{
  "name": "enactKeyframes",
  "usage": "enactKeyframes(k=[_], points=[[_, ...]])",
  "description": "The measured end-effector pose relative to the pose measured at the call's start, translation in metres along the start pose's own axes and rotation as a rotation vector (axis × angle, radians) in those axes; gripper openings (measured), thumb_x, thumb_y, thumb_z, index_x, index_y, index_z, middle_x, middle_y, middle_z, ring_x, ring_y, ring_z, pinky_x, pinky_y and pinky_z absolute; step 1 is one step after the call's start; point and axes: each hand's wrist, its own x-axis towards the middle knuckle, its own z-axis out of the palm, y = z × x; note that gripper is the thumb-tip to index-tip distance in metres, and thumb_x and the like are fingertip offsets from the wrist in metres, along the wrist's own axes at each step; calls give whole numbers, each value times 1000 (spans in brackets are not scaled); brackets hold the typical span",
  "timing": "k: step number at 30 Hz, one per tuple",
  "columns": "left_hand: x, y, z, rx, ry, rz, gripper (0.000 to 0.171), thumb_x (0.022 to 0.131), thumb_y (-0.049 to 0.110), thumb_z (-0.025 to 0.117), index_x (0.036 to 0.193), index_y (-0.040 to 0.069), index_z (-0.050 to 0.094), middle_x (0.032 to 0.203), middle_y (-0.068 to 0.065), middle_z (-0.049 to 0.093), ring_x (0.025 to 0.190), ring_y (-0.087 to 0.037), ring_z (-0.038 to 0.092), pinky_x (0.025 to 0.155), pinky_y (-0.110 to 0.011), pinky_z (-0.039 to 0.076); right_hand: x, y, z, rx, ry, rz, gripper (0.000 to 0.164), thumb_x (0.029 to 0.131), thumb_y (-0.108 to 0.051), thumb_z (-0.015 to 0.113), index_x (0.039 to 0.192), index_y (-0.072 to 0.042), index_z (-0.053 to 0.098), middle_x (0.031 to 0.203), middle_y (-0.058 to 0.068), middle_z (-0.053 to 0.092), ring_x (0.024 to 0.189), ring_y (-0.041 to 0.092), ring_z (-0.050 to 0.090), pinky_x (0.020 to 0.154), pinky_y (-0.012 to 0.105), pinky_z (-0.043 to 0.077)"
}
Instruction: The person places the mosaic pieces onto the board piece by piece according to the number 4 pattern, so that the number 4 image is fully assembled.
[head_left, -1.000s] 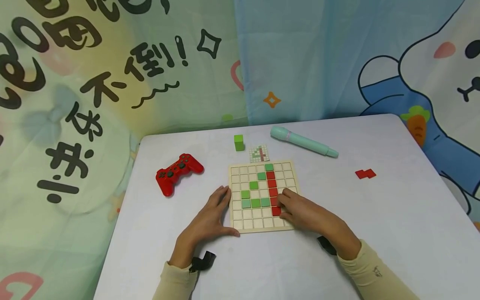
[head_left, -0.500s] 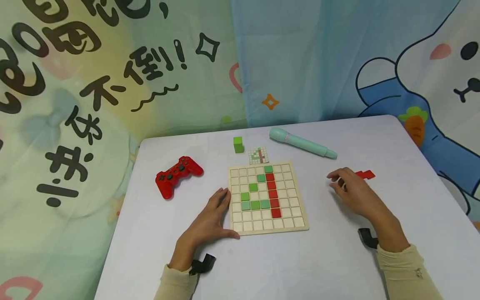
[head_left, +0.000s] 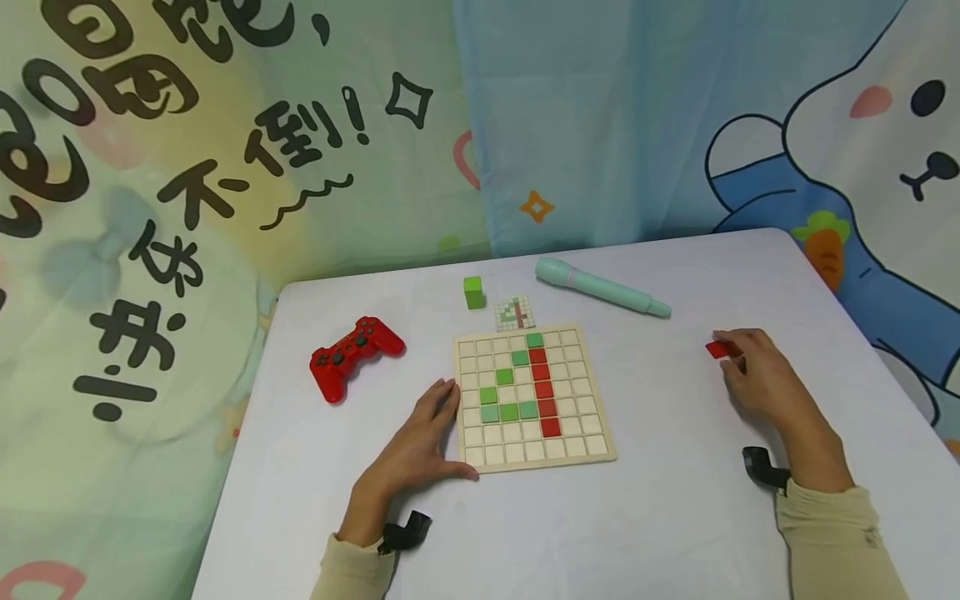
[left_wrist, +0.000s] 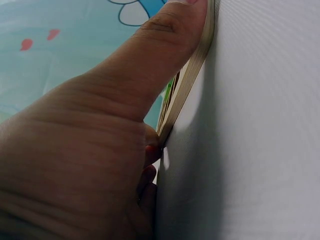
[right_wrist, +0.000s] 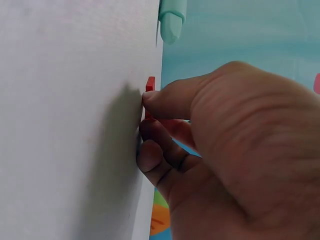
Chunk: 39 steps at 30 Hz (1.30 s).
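Observation:
A square wooden grid board lies on the table, with green tiles in a stepped pattern and a column of red tiles. My left hand rests at its near left corner, fingers along the left edge and thumb along the front edge. In the left wrist view the thumb lies against the board's wooden side. Off to the right, my right hand has thumb and forefinger pinched on a loose red tile, mostly hidden by the fingers. Another loose red tile lies beside the fingertips.
Behind the board are a small pattern card and a green block. A mint-green marker-shaped stick lies at the back. A red game controller sits to the left. A printed cloth hangs behind the table.
My right hand has left the board's red column and moved right to the loose red tiles, where its fingers have closed on one. My left hand stays at the board's corner.

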Motion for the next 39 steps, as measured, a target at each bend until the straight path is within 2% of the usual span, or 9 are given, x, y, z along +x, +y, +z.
enactKeyframes(k=[6, 12, 20, 23, 27, 31, 39], points=[[0, 0, 0, 1, 11, 8, 134, 70, 54, 98, 171, 15, 19, 180, -3, 17, 170, -25, 9, 133, -47, 32, 1, 1, 1, -6, 16, 9, 42, 106, -4, 56, 147, 4, 51, 151, 36, 39, 126, 55, 46, 108, 78, 43], [0, 0, 1, 1, 9, 7, 134, 70, 53, 98, 171, 15, 18, 181, -3, 16, 170, -25, 9, 134, -47, 30, 0, 0, 1, 1, 7, 14, 39, 106, -4, 57, 143, 7, 52, 144, 36, 42, 122, 53, 48, 108, 77, 45], [1, -1, 1, -5, 2, 0, 134, 71, 53, 98, 172, 15, 18, 181, -3, 16, 170, -25, 8, 134, -47, 30, 2, -9, -1, -26, -47, 32, 41, 104, -10, 64, 136, 12, 51, 129, 34, 45, 109, 46, 50, 102, 68, 53], [0, 0, 1, -7, 0, -1, 134, 71, 53, 98, 172, 15, 18, 181, -3, 16, 170, -24, 8, 134, -47, 30, 0, -19, -1, -32, -81, 11, 42, 103, -13, 66, 133, 12, 52, 129, 33, 47, 108, 45, 51, 100, 66, 54], [0, 0, 1, -13, 0, -3, 134, 71, 52, 98, 172, 16, 17, 181, -2, 15, 170, -24, 8, 134, -47, 31, -4, -43, 2, -21, -134, -59, 40, 101, -15, 68, 131, 8, 53, 126, 29, 51, 102, 39, 54, 87, 53, 59], [0, -1, 1, -18, 1, -3, 134, 70, 52, 98, 172, 16, 18, 181, -2, 15, 170, -24, 8, 133, -47, 31, -11, -72, 9, -12, -187, -171, 34, 100, -15, 71, 126, 1, 58, 116, 19, 58, 97, 29, 56, 78, 37, 55], [0, -1, 1, -10, 0, 6, 134, 71, 53, 98, 172, 15, 17, 181, -2, 15, 170, -24, 8, 134, -46, 31, -35, -128, 31, -27, -285, -436, 23, 98, -13, 76, 119, -10, 66, 115, 2, 65, 94, 15, 58, 78, 28, 56]])
